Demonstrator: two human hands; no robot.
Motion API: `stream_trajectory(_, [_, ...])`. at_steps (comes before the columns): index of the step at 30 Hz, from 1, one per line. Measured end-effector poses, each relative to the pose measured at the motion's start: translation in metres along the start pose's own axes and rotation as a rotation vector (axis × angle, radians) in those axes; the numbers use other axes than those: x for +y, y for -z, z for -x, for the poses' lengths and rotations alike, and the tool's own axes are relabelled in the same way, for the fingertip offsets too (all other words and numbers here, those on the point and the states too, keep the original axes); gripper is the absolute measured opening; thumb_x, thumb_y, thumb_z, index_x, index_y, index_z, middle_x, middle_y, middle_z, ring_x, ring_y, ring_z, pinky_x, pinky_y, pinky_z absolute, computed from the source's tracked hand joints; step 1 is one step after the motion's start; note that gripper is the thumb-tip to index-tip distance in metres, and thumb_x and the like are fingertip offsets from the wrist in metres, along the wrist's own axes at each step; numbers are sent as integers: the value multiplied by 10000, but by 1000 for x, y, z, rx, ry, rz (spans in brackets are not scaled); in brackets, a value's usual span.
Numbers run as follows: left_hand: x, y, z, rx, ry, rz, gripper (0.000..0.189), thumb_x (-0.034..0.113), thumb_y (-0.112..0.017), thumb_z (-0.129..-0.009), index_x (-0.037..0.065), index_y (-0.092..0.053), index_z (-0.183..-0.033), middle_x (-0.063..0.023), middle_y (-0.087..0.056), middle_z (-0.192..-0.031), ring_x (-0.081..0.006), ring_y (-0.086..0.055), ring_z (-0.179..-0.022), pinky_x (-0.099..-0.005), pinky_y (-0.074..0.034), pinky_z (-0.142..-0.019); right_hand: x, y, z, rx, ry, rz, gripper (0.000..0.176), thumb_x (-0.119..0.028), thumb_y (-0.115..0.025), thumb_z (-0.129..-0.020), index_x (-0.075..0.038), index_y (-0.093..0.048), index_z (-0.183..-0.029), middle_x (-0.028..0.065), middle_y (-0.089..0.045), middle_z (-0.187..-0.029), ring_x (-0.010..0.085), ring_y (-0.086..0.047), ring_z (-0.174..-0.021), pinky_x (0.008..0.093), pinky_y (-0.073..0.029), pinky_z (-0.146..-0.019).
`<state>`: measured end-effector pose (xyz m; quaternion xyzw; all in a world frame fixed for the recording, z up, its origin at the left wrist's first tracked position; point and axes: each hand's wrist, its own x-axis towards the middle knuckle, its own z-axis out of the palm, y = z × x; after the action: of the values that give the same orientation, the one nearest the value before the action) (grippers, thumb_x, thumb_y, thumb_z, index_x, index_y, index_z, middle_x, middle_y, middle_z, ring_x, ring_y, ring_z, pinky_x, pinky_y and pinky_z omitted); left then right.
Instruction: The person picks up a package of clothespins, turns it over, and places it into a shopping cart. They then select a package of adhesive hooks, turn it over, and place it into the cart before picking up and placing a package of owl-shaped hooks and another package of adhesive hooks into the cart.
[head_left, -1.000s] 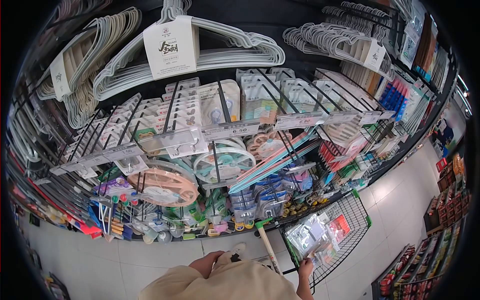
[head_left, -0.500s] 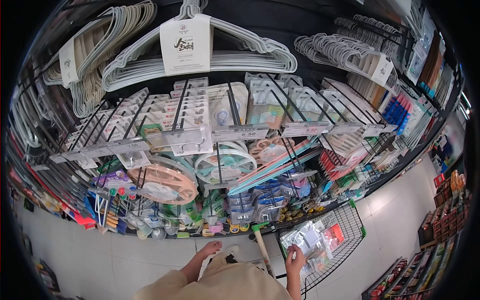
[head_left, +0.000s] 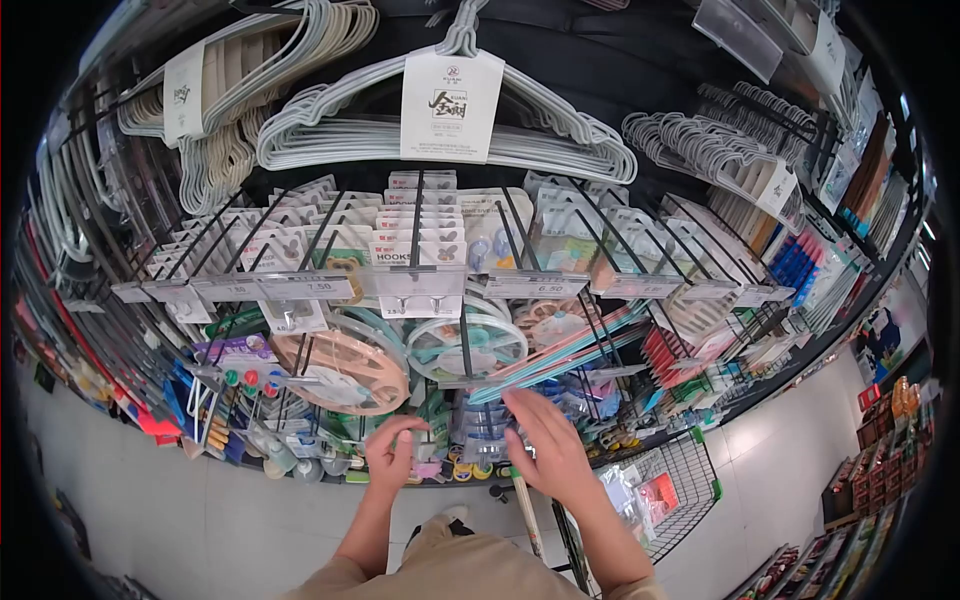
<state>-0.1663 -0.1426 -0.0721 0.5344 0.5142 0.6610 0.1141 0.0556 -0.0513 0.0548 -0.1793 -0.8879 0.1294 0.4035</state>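
Note:
Both my hands are raised in front of the lower part of a store rack. My left hand [head_left: 393, 452] has its thumb and fingers apart, with nothing in it, below the peach round rack [head_left: 345, 368]. To its right, my right hand [head_left: 545, 445] is open with fingers spread, its fingertips near the lower end of the pink and blue sticks [head_left: 570, 352]. Whether they touch is unclear. Between and above the hands hangs a teal round rack [head_left: 467, 345]. Blue packaged goods [head_left: 483, 420] hang just behind my right hand.
White hangers [head_left: 450, 145] hang at the top, above hook packs [head_left: 415, 245] on prongs with price strips. A cart [head_left: 685, 500] holding packages stands at the lower right, beside a pole [head_left: 527, 515]. Shelves of goods [head_left: 870, 450] stand at far right.
Both hands have risen toward the rack. My right hand has left the cart and moved up and left; my left hand has moved up. The view has shifted slightly, moving the rack right.

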Motion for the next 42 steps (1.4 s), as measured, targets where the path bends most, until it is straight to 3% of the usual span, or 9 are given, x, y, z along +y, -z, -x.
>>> stream_trajectory(3, [11, 2, -24, 172, -97, 33, 244, 123, -485, -972, -53, -640, -1036, -152, -686, -994, -215, -636, -894, -334, -489, -806, 14, -18, -35, 38, -35, -73, 484, -58, -611, -876, 55, -457, -1321, 248, -542, -1269, 400, -538, -1162, 433, -449, -967])
stream_trajectory(5, [15, 0, -47, 301, -35, 87, 286, 139, -491, -975, -47, -600, -1162, -172, -604, -1215, -223, -587, -1069, -350, -450, -923, 22, -29, -58, 30, -126, -164, 508, -96, -592, -907, 48, -414, -1360, 233, -498, -1337, 379, -513, -1213, 420, -426, -1005])
stream_trajectory(12, [0, -3, -118, 290, -16, -7, 506, 138, -482, -989, -17, -340, -1449, -169, -378, -1472, -248, -419, -1312, -367, -330, -1089, 67, -80, -114, 51, -322, -366, 647, -183, -580, -954, 27, -254, -1471, 224, -361, -1481, 320, -400, -1356, 381, -355, -1086])
stream_trajectory(15, [-10, -5, -127, 276, 97, 192, 517, 139, -484, -995, -25, -323, -1459, -166, -360, -1485, -232, -421, -1306, -348, -317, -1095, 96, -109, -124, 103, -287, -484, 697, -124, -602, -927, 22, -206, -1482, 241, -405, -1436, 289, -425, -1330, 369, -368, -1066])
stream_trajectory(17, [-6, -7, -133, 276, 113, 276, 517, 126, -482, -999, -29, -317, -1463, -163, -372, -1479, -213, -424, -1300, -330, -308, -1098, 93, -111, -129, 60, -424, -581, 656, -200, -620, -907, 89, -322, -1414, 297, -483, -1345, 384, -454, -1292, 391, -325, -1083])
stream_trajectory(22, [-11, -9, -144, 277, 117, 336, 473, 115, -498, -996, -30, -374, -1429, -135, -467, -1401, -181, -457, -1247, -295, -346, -1040, 92, -115, -133, 119, -391, -628, 506, -186, -631, -897, 54, -461, -1309, 249, -587, -1206, 346, -563, -1145, 390, -420, -980])
stream_trajectory(24, [-10, -8, -149, 267, 126, 342, 450, 121, -508, -994, -30, -405, -1406, -117, -501, -1353, -166, -480, -1193, -285, -361, -1008, 95, -117, -135, 61, -362, -623, 495, -87, -629, -917, 26, -399, -1341, 104, -607, -1115, 158, -593, -999, 296, -483, -859])
stream_trajectory(30, [-6, -11, -152, 279, 153, 352, 398, 159, -533, -991, -26, -487, -1341, -78, -577, -1230, -129, -519, -1075, -258, -382, -944, 89, -111, -139, 44, -335, -707, 328, -130, -666, -905, 29, -565, -1174, 52, -649, -968, 105, -602, -852, 268, -488, -736])
stream_trajectory(42, [-7, -10, -142, 366, 216, 514, 446, 159, -520, -990, -38, -426, -1378, -115, -545, -1294, -166, -527, -1160, -295, -407, -981, 45, -71, -139, -90, -553, -787, 378, -230, -626, -927, 36, -555, -1186, 97, -684, -971, 110, -612, -858, 276, -488, -736])
